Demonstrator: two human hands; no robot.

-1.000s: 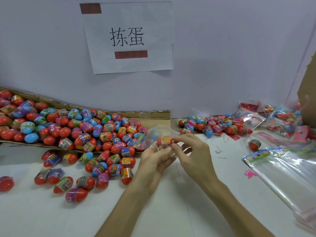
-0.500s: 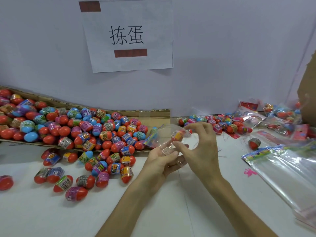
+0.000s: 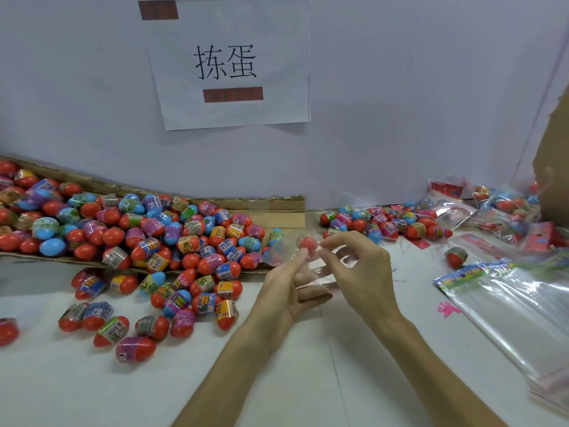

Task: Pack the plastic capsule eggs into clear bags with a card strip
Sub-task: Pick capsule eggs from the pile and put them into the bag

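A small clear bag (image 3: 320, 272) hangs between both hands above the table's middle. My left hand (image 3: 286, 288) grips its lower left side. My right hand (image 3: 360, 269) pinches its upper right edge. A red capsule egg (image 3: 308, 243) shows through the plastic at the bag's top, just above my left fingertips. A colourful card strip (image 3: 274, 251) sits at the bag's left end. Loose capsule eggs (image 3: 172, 291) lie scattered on the table to the left.
A flat cardboard tray (image 3: 277, 208) heaped with several eggs lies against the wall at left. A stack of empty clear bags (image 3: 508, 306) with card strips lies at right. Filled bags (image 3: 498, 208) and more eggs (image 3: 385, 223) sit at back right. One egg (image 3: 455, 256) lies alone.
The bag has been turned between my hands and the egg inside now shows its red end instead of its label. My right hand has dropped slightly lower.
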